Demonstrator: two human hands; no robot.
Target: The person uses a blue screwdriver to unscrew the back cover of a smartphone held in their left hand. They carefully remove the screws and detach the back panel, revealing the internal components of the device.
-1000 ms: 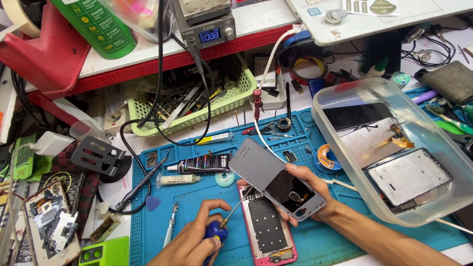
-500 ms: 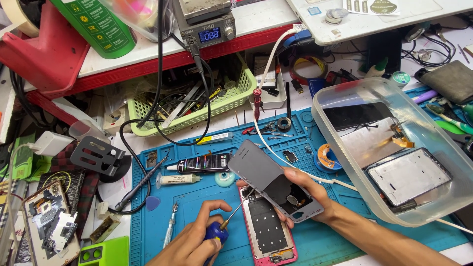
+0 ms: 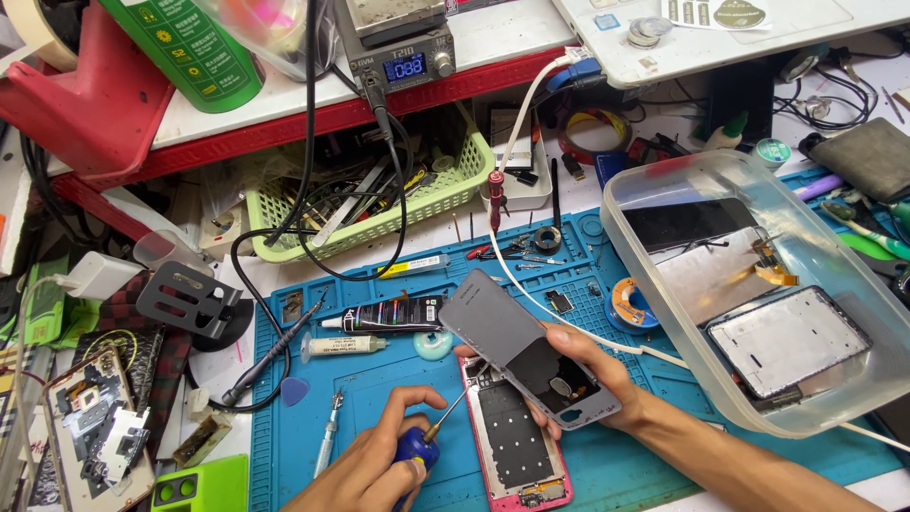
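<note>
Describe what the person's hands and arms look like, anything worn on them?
Both are bare: the left hand and right hand wear no gloves, and no rings or watch show. The right forearm, in view to the bottom edge, has no sleeve or wristband. Fingernails are short and unpainted. Little of the left arm shows.

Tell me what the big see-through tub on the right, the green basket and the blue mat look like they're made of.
Clear tub: likely rigid plastic, glossy; the phone parts inside show through its walls.
Green basket: moulded plastic by the look, with an even lattice of holes and a matte, light green finish.
Blue mat: probably silicone or rubber, matte, with shallow moulded compartments along its top edge.
</note>
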